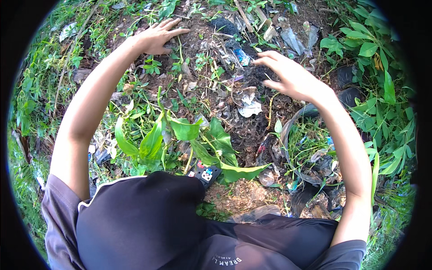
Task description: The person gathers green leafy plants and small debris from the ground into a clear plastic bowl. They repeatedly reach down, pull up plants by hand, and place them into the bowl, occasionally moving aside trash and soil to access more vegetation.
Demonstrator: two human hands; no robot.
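Observation:
My left hand [160,36] is at the far left of the littered soil [199,44], palm down with fingers spread and nothing in them. I cannot tell if it presses on the ground. My right hand [292,76] is bare of any object too, its fingers apart and pointing left. Beneath its fingertips lies a patch of black soil [254,76], with a blue plastic wrapper [241,57] just left of them. Nearer my body, between my arms, a broad-leaved green plant [152,140] stands, and a crumpled white scrap [249,106] lies beyond it.
Below the leaves a dark clog [206,173] with charms shows beside my dark-clothed knee [158,192]. A curved dark strip [287,130] edges a weedy patch at right. Grey plastic sheeting [292,40] lies at the back; leafy plants [368,44] crowd the right side.

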